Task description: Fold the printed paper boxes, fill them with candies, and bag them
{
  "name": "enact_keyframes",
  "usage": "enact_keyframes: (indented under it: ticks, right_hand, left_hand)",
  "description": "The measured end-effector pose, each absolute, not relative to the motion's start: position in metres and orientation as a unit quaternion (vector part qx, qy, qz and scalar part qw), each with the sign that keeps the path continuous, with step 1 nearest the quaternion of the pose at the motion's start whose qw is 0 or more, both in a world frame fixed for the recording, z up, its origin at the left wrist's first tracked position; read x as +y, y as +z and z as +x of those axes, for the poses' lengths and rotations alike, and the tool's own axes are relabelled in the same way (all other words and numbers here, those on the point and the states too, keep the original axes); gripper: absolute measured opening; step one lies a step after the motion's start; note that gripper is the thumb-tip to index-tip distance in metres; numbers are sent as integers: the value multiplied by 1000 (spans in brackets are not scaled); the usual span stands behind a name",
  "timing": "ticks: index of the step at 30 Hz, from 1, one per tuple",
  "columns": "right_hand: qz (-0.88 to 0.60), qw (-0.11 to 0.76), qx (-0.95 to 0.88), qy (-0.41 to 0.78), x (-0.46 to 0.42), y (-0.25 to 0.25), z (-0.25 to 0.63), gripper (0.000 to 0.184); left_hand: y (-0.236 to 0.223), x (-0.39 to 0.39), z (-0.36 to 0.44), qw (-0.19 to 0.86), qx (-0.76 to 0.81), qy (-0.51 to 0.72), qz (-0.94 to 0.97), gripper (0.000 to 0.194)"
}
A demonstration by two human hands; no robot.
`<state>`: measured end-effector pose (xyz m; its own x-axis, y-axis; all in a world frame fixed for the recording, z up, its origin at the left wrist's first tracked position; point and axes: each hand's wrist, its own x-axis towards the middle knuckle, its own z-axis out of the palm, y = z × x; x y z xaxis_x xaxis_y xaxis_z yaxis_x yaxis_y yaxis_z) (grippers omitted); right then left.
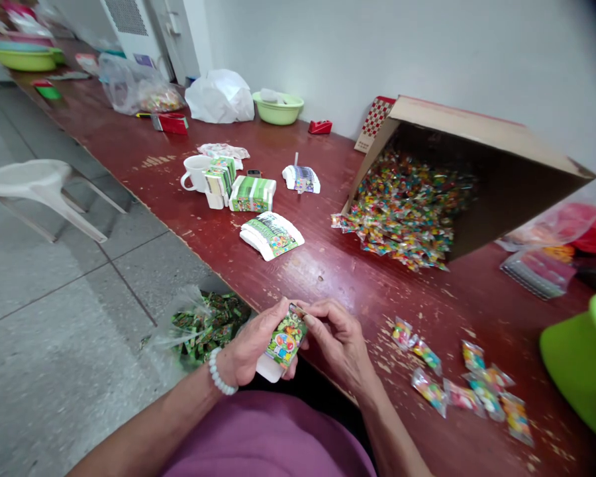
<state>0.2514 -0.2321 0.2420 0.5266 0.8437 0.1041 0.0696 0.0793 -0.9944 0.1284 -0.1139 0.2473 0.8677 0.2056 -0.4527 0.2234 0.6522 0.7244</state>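
Between my two hands is a small printed candy box (289,336), green with bright pictures, its white flap hanging out at the lower end. My left hand (253,344), with a beaded bracelet at the wrist, wraps round the box's side. My right hand (338,334) pinches the box's upper right edge with thumb and fingers. To the right on the table lie several wrapped candies (457,384). Beyond my hands is a fanned stack of flat box blanks (272,235). Whether anything is inside the box cannot be seen.
A tipped cardboard box (496,132) spills wrapped candies (407,212) onto the red table (322,278). Banded blank bundles (252,193) stand by a white mug (197,173). A plastic bag of green packets (208,324) hangs below the table edge; a green bucket (576,358) is at right.
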Motion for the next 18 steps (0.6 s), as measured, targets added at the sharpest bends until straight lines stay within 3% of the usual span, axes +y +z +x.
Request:
enact_keyframes:
  ticks: [2, 8, 18]
  right_hand:
    - [-610, 625, -397, 283, -233, 246, 254, 19]
    - [-569, 650, -302, 403, -228, 247, 256, 19]
    - [-544, 678, -201, 451, -220, 258, 257, 26]
  left_hand:
    - [247, -114, 130, 859, 269, 3, 435, 63]
    - [254, -116, 134, 812, 263, 40, 519, 66]
    - [255, -112, 133, 796, 217, 4, 565, 64]
